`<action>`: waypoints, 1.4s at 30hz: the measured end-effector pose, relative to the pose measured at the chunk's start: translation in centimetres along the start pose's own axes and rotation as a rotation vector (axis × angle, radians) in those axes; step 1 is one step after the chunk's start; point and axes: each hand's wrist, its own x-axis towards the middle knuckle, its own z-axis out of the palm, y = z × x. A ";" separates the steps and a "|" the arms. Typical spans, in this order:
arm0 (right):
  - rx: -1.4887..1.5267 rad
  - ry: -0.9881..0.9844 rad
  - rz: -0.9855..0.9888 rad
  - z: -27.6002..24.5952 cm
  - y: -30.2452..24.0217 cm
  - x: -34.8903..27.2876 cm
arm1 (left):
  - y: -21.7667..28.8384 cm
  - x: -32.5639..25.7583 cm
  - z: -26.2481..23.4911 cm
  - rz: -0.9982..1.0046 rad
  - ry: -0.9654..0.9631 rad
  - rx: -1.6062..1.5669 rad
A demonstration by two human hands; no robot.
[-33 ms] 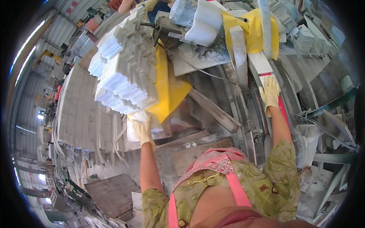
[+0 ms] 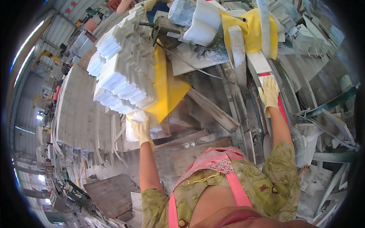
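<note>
Both my hands wear pale yellow gloves. My left hand (image 2: 141,131) is at the near end of a stack of white stone tiles (image 2: 123,78), its fingers bent around a white stone tile (image 2: 137,115); the fingertips are partly hidden. Out to the right, my right hand (image 2: 269,92) lies flat with fingers stretched on a white piece (image 2: 261,79) that rests on a narrow red belt (image 2: 282,108). Just beyond it on the same track lies another white stone strip (image 2: 258,62).
Yellow sheeting (image 2: 164,97) lies beside the stack, and a yellow cloth (image 2: 251,32) drapes over the machine beyond the belt. A wooden beam (image 2: 215,110) slants between my hands. Grey slabs (image 2: 78,110) stand at left. Another person's arm (image 2: 124,7) shows at the far edge.
</note>
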 end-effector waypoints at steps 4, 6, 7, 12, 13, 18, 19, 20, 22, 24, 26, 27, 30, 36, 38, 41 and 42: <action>-0.015 -0.044 -0.027 -1.2 0.9 -2.2 | 0.3 -0.5 0.0 -0.025 0.031 0.059; 0.015 -0.051 -0.036 -1.5 1.1 -3.0 | 0.5 -0.7 -0.2 -0.038 0.030 0.064; 0.014 -0.050 -0.039 -1.6 1.1 -3.4 | 0.6 -0.8 -0.3 -0.033 0.031 0.061; 0.041 -0.049 -0.054 -2.1 1.4 -4.7 | 0.9 -1.1 -0.7 -0.033 0.007 -0.016; 0.055 -0.050 -0.059 -2.1 1.5 -4.9 | 1.0 -1.2 -0.8 -0.044 0.009 -0.017; 0.106 -0.039 -0.076 -2.0 2.0 -5.8 | 1.6 -1.8 -1.4 -0.026 0.006 -0.045; 0.102 -0.042 -0.080 -2.0 2.1 -5.9 | 1.7 -2.0 -1.5 -0.015 0.015 -0.059; 0.101 -0.044 -0.084 -1.9 2.2 -6.0 | 1.8 -2.1 -1.5 -0.027 -0.003 -0.067; 0.097 -0.044 -0.095 -1.9 2.4 -6.3 | 1.7 -2.2 -1.4 -0.029 0.013 -0.081; 0.093 -0.034 -0.107 -2.0 2.5 -6.6 | 1.5 -2.0 -1.1 -0.038 0.022 -0.075; 0.102 -0.028 -0.116 -2.1 2.5 -7.0 | 1.1 -1.6 -0.6 -0.043 0.030 -0.057; 0.107 -0.015 -0.117 -2.1 2.6 -7.2 | 1.0 -1.3 -0.4 -0.048 0.027 -0.045; 0.114 -0.012 -0.126 -2.3 2.6 -7.8 | 0.4 -0.7 -0.1 -0.043 0.017 -0.037; 0.112 -0.026 -0.106 -2.8 2.5 -8.6 | 0.5 -1.1 -0.3 -0.004 0.037 -0.086; 0.112 -0.034 -0.094 -3.1 2.3 -8.7 | 0.7 -1.1 -0.4 -0.023 0.022 -0.062; 0.109 -0.068 -0.054 -3.8 1.8 -8.7 | 0.7 -1.0 -0.4 -0.014 0.029 -0.041; 0.105 -0.081 -0.036 -4.1 1.7 -8.7 | 0.6 -1.0 -0.3 0.015 0.054 -0.043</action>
